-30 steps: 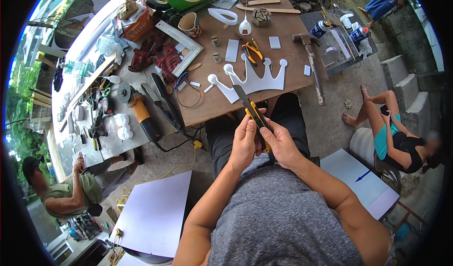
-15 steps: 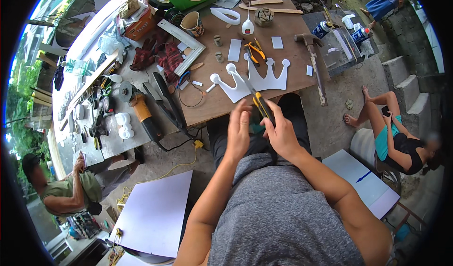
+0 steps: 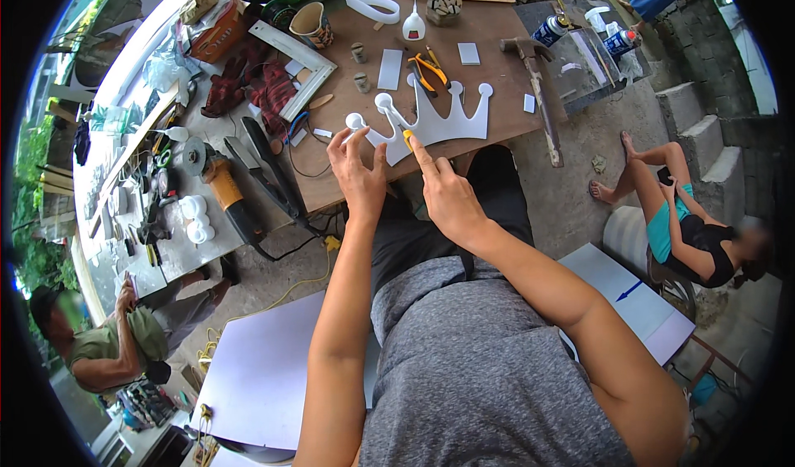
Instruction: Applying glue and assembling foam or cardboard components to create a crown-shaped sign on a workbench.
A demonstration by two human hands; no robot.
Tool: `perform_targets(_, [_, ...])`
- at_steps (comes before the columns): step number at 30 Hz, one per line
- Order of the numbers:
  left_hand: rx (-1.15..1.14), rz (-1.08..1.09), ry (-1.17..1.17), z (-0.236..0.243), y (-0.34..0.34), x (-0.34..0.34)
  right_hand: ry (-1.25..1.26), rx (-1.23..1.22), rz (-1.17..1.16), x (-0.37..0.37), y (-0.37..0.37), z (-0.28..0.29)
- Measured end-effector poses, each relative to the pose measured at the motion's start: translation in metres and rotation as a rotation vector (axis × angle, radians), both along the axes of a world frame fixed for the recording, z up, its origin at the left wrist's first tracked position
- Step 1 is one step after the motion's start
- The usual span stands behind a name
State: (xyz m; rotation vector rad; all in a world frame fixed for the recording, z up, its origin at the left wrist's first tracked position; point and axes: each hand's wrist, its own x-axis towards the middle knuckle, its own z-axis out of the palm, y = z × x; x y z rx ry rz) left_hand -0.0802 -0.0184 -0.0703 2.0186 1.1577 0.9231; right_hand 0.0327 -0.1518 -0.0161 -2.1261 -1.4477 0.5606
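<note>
Both hands are now reaching forward onto the near edge of the brown worktable (image 3: 497, 94); half a second back they were drawn in close over the lap around a yellow knife. On that table the white crown cutout (image 3: 439, 119) is lying flat near the front edge, its long axis running left to right across the board, its knobbed points aiming away from the person toward the far side, its base edge facing the lap. Left hand (image 3: 358, 173) is hovering at the crown's left end with fingers spread wide, fingertips (image 3: 346, 136) touching or just beside the leftmost knob; nothing is being pinched there. Right hand (image 3: 447, 194) is holding a small yellow knife (image 3: 407, 138), its forefinger stretched out along it and pressing its tip onto the crown's lower left part; the knife's axis is pointing forward and slightly left. Yellow-handled pliers (image 3: 429, 68) are lying just beyond the crown. A hammer (image 3: 538, 86) is resting along the table's right side, head at the far end. A white glue bottle (image 3: 413, 26) is standing farther back.
</note>
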Motion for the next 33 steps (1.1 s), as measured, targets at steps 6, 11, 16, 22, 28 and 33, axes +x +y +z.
perform_targets(6, [0.004, 0.012, 0.021, -0.007, 0.001, 0.000, -0.018, -0.042, 0.006, 0.001, 0.000, -0.003])
perform_targets(11, [0.022, 0.036, 0.013, -0.014, 0.003, -0.001, -0.036, -0.041, 0.010, -0.001, 0.001, -0.001])
perform_targets(16, [0.042, 0.033, 0.007, -0.013, 0.003, 0.000, -0.033, -0.033, 0.011, -0.001, 0.001, -0.005])
perform_targets(22, [0.023, 0.044, 0.013, -0.015, 0.003, 0.001, -0.046, -0.056, 0.007, -0.001, 0.002, -0.004])
perform_targets(28, [0.020, 0.047, -0.001, -0.017, 0.003, 0.000, -0.044, -0.068, 0.011, -0.003, 0.003, -0.001])
perform_targets(33, [-0.049, 0.060, -0.018, -0.015, 0.001, 0.001, -0.054, -0.044, 0.000, -0.004, 0.004, -0.002])
